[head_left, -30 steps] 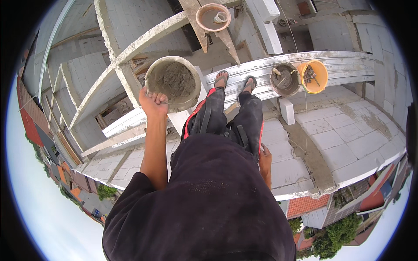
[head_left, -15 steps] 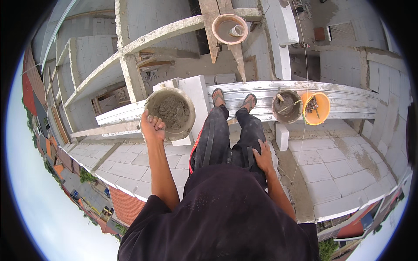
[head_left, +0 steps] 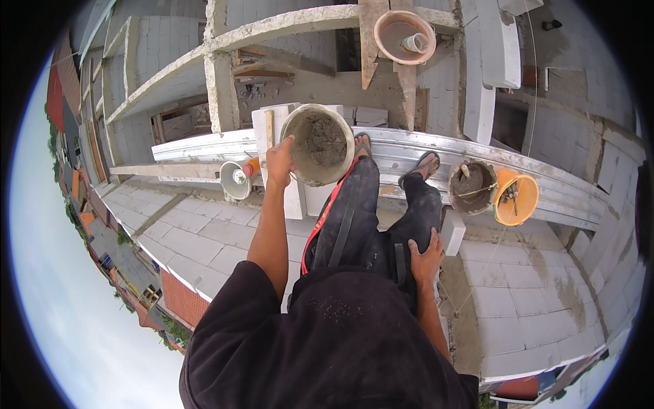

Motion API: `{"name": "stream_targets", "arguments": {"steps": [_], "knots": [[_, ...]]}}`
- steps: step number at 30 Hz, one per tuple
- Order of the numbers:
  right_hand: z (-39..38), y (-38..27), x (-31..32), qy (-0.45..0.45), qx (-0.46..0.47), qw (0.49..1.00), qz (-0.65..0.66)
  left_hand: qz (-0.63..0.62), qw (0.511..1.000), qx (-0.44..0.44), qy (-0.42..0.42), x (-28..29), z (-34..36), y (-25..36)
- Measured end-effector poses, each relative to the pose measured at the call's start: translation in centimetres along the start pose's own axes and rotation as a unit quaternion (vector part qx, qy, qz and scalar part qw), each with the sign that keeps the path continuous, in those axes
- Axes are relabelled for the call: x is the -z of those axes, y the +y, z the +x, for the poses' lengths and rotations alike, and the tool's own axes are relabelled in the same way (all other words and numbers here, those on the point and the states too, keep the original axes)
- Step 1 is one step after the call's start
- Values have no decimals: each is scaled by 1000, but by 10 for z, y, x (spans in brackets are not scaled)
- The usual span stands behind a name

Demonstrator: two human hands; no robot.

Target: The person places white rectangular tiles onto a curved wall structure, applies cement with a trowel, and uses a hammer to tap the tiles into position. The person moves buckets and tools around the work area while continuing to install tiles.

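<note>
My left hand [head_left: 279, 164] is closed on the left rim of a grey bucket [head_left: 298, 128]. Inside the bucket lies wet grey mortar [head_left: 328, 144]. It hangs in front of white blocks [head_left: 295, 198], close beside my left foot. My right hand [head_left: 427, 256] rests on my right thigh, fingers spread and holding nothing. Both my sandalled feet stand on a ribbed metal plank [head_left: 392, 144]. Right of them sit a mortar-coated bucket [head_left: 493, 178] and a tilted orange bucket [head_left: 525, 210] with tools inside.
A white pail [head_left: 229, 183] with an orange item [head_left: 253, 165] stands to the left. Ahead, a basin [head_left: 379, 41] holding a white cup [head_left: 415, 43] sits on wooden boards [head_left: 368, 65]. Concrete beams [head_left: 286, 28] and openings lie beyond. A string [head_left: 533, 102] crosses at right.
The mortar bucket in my left hand has moved right, nearer my left leg, uncovering the white pail behind it. My feet stand wider apart. My right hand stays on my thigh.
</note>
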State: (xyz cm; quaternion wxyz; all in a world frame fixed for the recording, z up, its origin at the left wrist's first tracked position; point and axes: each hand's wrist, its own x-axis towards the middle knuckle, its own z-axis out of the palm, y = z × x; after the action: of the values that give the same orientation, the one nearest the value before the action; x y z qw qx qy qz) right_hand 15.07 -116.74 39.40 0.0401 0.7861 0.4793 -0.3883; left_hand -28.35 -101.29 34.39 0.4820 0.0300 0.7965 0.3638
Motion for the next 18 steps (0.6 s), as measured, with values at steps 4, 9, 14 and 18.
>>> {"name": "stream_targets", "arguments": {"steps": [4,9,14,18], "knots": [[57,55,-10,80,-44,991,94,30,999,-26,18,1,35,-18],[156,160,-48,201,-215,899,324,14,1000,-23,-9,-33,96,-62],[251,220,-69,367,-191,810,416,52,990,-28,131,10,150,-144],[306,320,-72,520,-224,696,441,13,986,-71,149,36,187,-140]]}}
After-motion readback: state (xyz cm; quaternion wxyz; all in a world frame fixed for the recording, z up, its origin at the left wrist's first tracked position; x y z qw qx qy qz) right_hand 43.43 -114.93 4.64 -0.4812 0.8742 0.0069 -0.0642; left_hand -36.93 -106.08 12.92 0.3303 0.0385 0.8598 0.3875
